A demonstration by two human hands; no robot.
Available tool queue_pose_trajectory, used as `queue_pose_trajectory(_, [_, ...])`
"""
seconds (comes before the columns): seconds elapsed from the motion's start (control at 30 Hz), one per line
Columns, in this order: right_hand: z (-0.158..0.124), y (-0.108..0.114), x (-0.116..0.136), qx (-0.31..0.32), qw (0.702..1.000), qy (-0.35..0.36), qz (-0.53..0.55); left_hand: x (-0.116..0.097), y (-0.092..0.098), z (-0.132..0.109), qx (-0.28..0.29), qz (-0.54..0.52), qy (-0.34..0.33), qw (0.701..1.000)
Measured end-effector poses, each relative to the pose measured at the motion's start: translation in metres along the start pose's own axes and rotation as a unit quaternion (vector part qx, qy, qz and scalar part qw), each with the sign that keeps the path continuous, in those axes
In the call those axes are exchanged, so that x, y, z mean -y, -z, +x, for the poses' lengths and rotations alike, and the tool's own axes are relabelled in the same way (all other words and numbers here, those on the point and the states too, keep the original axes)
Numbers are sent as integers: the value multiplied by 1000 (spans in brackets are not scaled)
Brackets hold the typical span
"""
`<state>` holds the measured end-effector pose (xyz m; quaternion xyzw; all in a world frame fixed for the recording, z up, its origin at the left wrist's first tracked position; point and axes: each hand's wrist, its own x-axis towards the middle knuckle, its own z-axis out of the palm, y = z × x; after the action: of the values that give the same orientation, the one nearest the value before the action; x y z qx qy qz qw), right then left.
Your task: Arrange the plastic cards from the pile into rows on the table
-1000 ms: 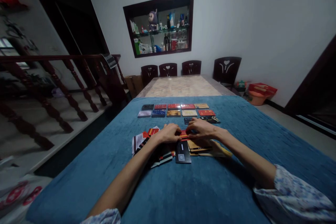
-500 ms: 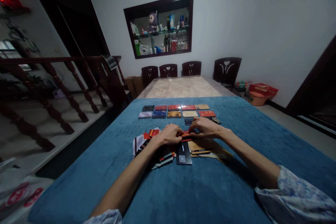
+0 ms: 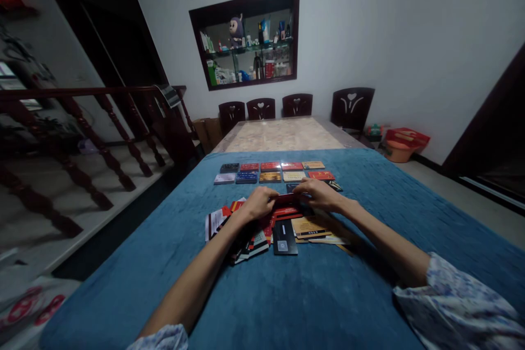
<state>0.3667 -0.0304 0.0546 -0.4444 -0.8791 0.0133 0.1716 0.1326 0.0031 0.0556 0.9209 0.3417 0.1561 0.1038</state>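
Note:
Between my two hands is a dark red card (image 3: pixel 286 198), tilted up, its ends pinched by the fingers. My left hand (image 3: pixel 261 203) is closed on its left end and my right hand (image 3: pixel 319 194) on its right end. Beneath it lies a red card (image 3: pixel 287 211) on a loose pile. A black card with a square code (image 3: pixel 285 238) sticks out toward me, beside yellow cards (image 3: pixel 310 226). White and black-striped cards (image 3: pixel 257 244) fan out under my left wrist. A dark card (image 3: pixel 290 188) is partly hidden behind my right fingers.
Two rows of stacked cards lie beyond my hands, among them a blue stack (image 3: pixel 246 177) and a red stack (image 3: pixel 321 175). A blue cloth (image 3: pixel 328 290) covers the near part of the table. Chairs (image 3: pixel 297 105) stand at its far end, a railing (image 3: pixel 110 120) at left.
Both hands have lifted slightly from the pile and moved a little away from me. The dark red card is now raised between them, showing the red card below.

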Motion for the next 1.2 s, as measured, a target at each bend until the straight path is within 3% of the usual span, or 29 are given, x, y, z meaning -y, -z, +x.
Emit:
queue_pose_trajectory(0.33, [2,-16,-3,-25,995,-79,-53,10,-9,-1,-52,-16,16,998])
queue_pose_trajectory(0.57, [1,-11,4,0,993,-94,-68,6,-14,-3,-81,-21,13,996])
queue_pose_trajectory(0.97, [3,-18,13,8,987,-109,-117,-11,-13,-8,-44,59,55,996])
queue_pose_trajectory(1.2, [2,-20,13,3,990,-107,-94,-11,-16,-8,-60,44,64,995])
